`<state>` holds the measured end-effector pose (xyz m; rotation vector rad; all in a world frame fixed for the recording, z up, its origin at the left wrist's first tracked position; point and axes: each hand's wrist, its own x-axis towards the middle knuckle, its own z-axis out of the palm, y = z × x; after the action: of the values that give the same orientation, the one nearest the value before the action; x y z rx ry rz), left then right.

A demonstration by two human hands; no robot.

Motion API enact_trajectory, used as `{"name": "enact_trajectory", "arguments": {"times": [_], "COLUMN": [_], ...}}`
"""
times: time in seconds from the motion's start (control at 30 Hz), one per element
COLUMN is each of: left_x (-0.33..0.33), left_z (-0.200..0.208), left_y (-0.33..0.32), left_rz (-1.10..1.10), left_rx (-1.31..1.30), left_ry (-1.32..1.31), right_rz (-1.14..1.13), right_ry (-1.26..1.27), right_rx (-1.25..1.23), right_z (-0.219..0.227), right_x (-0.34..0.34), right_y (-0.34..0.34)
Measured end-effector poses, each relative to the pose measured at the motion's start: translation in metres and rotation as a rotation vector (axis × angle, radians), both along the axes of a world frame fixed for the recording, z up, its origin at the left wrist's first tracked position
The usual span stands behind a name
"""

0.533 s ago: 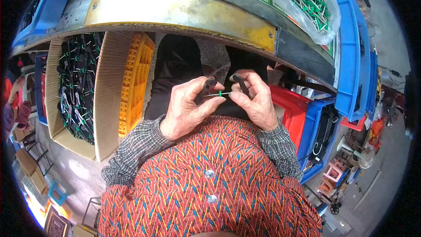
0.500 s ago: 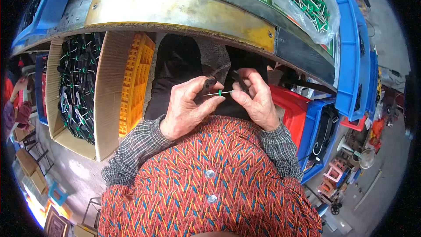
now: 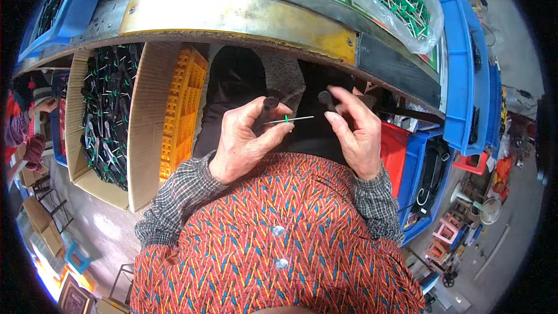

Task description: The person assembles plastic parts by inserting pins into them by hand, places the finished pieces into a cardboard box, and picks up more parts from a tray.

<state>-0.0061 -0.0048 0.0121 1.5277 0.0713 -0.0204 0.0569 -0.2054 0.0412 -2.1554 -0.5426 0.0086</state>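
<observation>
Over my lap, my left hand is closed around a black part with a round end. A thin metal pin with a green collar sticks out from that hand, its free end toward the right. My right hand is closed on another black part, also round-ended, held between thumb and fingers. A gap separates this part from the pin's tip. The fingers hide the lower portions of both black parts.
A metal-edged bench runs ahead, bearing a clear bag of green-collared pins. To the left stand a cardboard box of black parts and an orange crate. Blue bins and a red container lie right. Another person's hand shows far left.
My right hand has moved right, away from the pin's end that its fingers were touching. The black part in it now shows clearly. My left hand has shifted slightly left, still holding its pieces.
</observation>
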Motion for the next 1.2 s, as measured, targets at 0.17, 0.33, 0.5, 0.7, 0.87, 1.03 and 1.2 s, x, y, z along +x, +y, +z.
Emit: {"name": "enact_trajectory", "arguments": {"times": [0.17,0.33,0.5,0.7,0.87,1.03,1.2], "left_x": [-0.002,-0.005,-0.006,-0.006,-0.006,-0.005,-0.001], "left_z": [0.008,0.011,0.009,0.020,0.028,0.028,0.026], "left_y": [-0.001,-0.005,-0.007,-0.007,-0.008,-0.014,-0.017], "left_rz": [-0.012,-0.023,-0.010,-0.052,-0.073,-0.074,-0.118], "left_rx": [-0.011,-0.051,-0.051,-0.058,-0.098,-0.246,-0.195], "left_ry": [0.001,0.051,-0.022,0.017,0.063,0.114,0.101], "right_rz": [-0.027,0.062,0.101,-0.053,-0.054,-0.064,-0.074], "right_ry": [0.374,0.830,0.846,0.636,0.503,0.598,0.605], "right_rx": [0.272,0.693,0.779,0.562,0.456,0.587,0.695], "right_z": [0.015,0.023,0.014,0.019,0.021,0.021,0.013], "right_x": [-0.003,-0.002,-0.002,-0.015,-0.017,-0.021,-0.022], "right_y": [-0.011,-0.026,-0.034,-0.031,-0.033,-0.032,-0.033]}}
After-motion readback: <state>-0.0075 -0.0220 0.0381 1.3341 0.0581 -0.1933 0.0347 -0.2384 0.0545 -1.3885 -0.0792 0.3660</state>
